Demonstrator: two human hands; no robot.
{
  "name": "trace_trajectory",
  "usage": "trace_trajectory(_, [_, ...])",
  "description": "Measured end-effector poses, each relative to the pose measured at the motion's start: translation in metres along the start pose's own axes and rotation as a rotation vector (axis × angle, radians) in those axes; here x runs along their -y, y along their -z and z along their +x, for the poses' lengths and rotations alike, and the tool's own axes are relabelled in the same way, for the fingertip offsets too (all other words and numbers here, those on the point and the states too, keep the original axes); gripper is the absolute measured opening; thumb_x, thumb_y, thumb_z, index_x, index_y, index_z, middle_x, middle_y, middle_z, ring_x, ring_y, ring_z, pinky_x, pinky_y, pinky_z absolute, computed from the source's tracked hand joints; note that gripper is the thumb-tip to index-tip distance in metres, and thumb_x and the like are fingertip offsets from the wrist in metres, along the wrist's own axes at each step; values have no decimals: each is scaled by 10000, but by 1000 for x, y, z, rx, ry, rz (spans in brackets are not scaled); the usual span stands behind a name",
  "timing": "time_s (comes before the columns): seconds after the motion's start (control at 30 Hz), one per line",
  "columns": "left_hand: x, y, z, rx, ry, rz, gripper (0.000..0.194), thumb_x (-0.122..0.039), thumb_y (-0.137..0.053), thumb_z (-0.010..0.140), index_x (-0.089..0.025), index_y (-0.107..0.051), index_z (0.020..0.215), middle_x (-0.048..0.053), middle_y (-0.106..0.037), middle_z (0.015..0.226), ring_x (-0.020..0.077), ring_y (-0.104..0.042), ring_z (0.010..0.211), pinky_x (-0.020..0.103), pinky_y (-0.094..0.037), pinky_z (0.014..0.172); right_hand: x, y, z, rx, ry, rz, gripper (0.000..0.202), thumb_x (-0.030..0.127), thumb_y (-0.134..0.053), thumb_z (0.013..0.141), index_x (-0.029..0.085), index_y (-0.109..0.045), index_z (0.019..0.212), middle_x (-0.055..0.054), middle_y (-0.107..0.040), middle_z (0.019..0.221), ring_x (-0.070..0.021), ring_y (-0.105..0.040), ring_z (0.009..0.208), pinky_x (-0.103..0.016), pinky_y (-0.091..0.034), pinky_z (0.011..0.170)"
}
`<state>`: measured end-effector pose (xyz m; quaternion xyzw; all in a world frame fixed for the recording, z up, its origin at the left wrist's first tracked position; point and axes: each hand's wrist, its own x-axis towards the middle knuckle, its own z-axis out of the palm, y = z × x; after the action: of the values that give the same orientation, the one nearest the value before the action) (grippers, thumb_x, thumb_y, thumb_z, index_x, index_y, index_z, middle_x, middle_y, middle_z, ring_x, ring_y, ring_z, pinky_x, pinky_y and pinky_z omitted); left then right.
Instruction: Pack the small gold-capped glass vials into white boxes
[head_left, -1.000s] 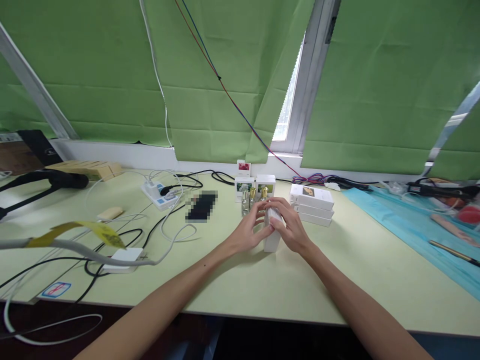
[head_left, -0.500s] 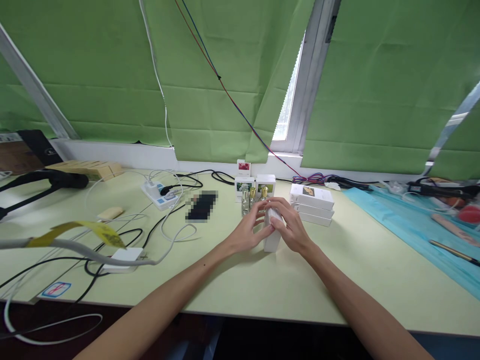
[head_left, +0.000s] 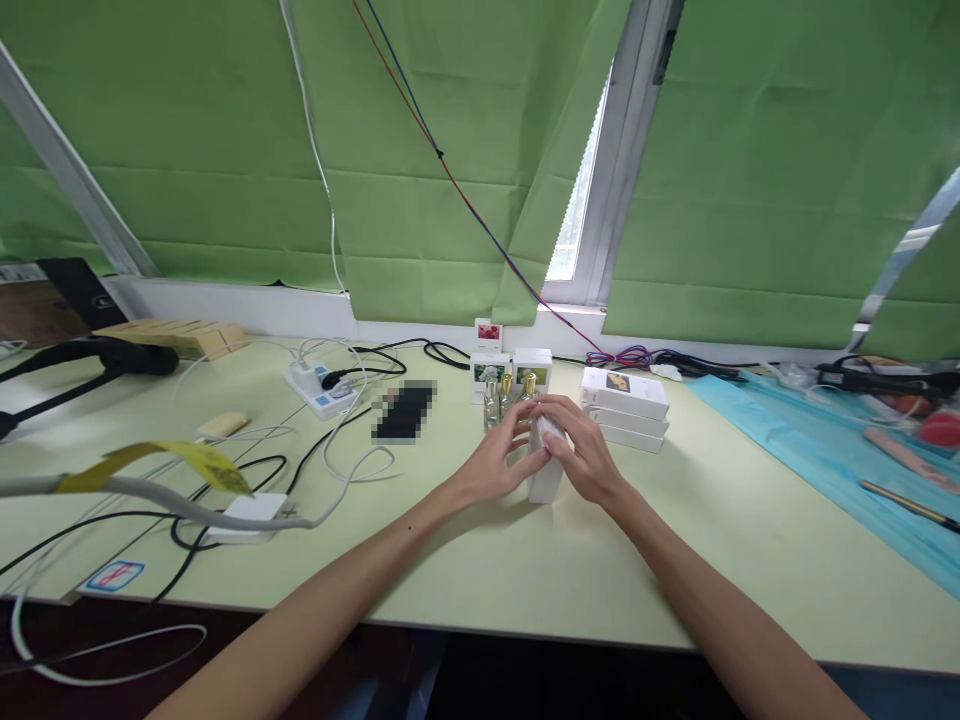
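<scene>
A small white box (head_left: 545,484) stands upright on the table between my hands. My left hand (head_left: 499,462) grips its upper left side, thumb against the near face and fingers at the top. From the other side my right hand (head_left: 585,452) closes on the top and right side, its thumb pressed to the near face. Fingers cover much of the box's top. Just behind are several small glass bottles with gold caps (head_left: 506,398), partly hidden by my hands. White boxes with flower pictures (head_left: 487,372) stand behind the bottles.
To the right lies a stack of white boxes (head_left: 626,410). A power strip (head_left: 322,390) and a pixelated dark object (head_left: 405,412) lie to the left, among loose cables and a white adapter (head_left: 251,515). Blue sheeting (head_left: 795,440) covers the right side of the table (head_left: 465,580).
Almost nothing differs. Both hands keep the same hold on the white box, and the view has shifted very slightly.
</scene>
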<state>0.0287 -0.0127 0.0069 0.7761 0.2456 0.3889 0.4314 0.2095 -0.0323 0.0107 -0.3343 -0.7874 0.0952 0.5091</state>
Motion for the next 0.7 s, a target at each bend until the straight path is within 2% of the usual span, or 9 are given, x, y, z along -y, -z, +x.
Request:
trace_trajectory(0.5, [-3, 0, -1, 9, 1, 23, 611, -475, -609, 939, -278, -357, 1459, 123, -438, 1524, 292, -484, 1378, 473, -438, 1139, -1, -1, 0, 5, 9, 35, 311, 387, -430, 1015, 238, -646, 1181, -110, -630, 1296, -267, -586, 1216, -440, -487, 1021])
trace_trajectory(0.7, [-4, 1, -1, 12, -8, 33, 598, -460, -603, 950, -281, -345, 1458, 121, -450, 1503, 298, -485, 1373, 502, -433, 1143, -3, -1, 0, 6, 6, 47, 331, 387, -441, 1010, 232, -654, 1210, -107, -625, 1322, -267, -587, 1227, -438, -485, 1037])
